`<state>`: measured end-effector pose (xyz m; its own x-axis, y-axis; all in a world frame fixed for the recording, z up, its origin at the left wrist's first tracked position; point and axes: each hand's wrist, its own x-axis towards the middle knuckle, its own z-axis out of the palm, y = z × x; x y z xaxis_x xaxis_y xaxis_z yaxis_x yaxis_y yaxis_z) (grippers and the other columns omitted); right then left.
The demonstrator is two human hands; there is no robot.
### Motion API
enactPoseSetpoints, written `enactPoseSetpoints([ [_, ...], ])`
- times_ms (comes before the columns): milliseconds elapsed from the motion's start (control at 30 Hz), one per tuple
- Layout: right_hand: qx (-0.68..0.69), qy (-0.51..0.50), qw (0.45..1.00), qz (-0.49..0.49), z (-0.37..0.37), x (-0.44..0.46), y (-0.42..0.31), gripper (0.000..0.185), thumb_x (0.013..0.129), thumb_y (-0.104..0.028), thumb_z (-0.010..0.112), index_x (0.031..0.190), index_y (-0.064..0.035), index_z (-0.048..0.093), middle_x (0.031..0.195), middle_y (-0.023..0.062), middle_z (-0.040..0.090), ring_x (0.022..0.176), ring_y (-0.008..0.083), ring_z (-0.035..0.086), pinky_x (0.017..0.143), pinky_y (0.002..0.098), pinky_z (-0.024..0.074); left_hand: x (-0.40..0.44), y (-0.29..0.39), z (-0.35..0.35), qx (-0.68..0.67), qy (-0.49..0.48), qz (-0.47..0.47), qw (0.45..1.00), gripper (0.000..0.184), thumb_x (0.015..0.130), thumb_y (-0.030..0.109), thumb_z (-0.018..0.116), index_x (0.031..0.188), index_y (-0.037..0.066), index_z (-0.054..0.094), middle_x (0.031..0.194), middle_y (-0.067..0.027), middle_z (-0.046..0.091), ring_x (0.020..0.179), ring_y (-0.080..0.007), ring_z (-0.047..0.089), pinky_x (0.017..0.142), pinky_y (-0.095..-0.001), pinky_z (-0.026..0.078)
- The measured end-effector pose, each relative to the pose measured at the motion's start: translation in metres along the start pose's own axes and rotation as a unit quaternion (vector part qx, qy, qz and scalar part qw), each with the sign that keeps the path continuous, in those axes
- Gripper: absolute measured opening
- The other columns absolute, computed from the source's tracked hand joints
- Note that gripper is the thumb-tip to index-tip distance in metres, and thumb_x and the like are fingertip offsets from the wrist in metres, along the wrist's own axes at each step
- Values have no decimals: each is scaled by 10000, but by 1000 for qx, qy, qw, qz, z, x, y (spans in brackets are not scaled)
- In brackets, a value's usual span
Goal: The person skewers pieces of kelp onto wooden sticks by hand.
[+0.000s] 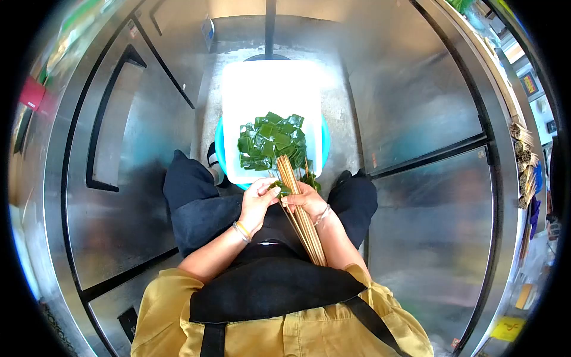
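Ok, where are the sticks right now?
In the head view, the sticks are bundled in the right hand, just right of the left hand, upper ends beside the green pieces on the white tray.

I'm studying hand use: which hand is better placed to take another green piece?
Likely the left hand: it pinches a green piece near the white tray, while the right hand grips the stick bundle.

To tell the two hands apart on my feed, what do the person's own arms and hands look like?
The left hand and right hand are ungloved. The mustard-yellow sleeves stop well short of the wrists. On the left wrist are a yellow band and a pale silvery band; on the right, a thin silvery bracelet.
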<state>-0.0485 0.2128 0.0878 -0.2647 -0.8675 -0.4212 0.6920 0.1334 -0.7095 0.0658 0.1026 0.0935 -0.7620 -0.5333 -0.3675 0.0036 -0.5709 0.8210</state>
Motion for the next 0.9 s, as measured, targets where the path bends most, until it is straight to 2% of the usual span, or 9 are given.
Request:
enactPoseSetpoints([
  [167,1,-7,1000,6,1,0,-3,246,723,-12,643,934,-16,516,695,50,578,515,98,521,467,199,424,8,0,-8,-19,-18,-6,1000,185,809,24,582,985,57,539,872,-8,593,770,-87,559,662,-230,467],
  [233,-78,-6,997,9,6,-5,-9,261,732,-6,638,950,-16,495,690,59,575,515,100,526,465,204,431,11,-1,-13,-56,5,-1,998,150,805,23,586,941,72,547,848,-1,589,767,-87,557,665,-235,463],
  [267,-80,-7,997,10,9,-7,-11,261,732,-6,638,950,-16,495,690,59,575,515,100,526,465,204,431,13,0,-15,-60,33,-6,998,127,804,33,591,915,84,558,818,8,582,745,-87,554,659,-239,457],
  [400,-72,11,997,27,13,-9,-8,281,739,10,628,971,-17,473,679,64,569,507,102,527,461,207,440,12,1,-16,-65,44,-28,997,102,802,53,602,892,90,570,794,16,575,718,-76,542,627,-235,449],
  [500,-79,10,996,36,13,-5,-6,279,737,20,624,970,-12,474,664,59,566,496,103,527,450,203,432,11,-10,-17,-39,49,-78,995,104,799,63,609,891,91,570,787,19,574,715,-74,541,617,-233,450],
  [700,-107,46,993,31,13,-5,-3,245,735,25,615,944,-10,492,683,63,577,490,94,523,441,191,416,12,-11,-18,-29,49,-77,995,96,790,61,619,881,60,589,821,-11,604,729,-92,567,630,-225,464],
  [900,-97,41,994,23,12,-5,-4,240,728,24,614,933,-17,497,698,57,575,498,91,520,441,190,416,8,-13,-14,-31,38,-95,994,91,787,61,620,870,62,582,803,-10,593,712,-91,559,605,-211,461],
])
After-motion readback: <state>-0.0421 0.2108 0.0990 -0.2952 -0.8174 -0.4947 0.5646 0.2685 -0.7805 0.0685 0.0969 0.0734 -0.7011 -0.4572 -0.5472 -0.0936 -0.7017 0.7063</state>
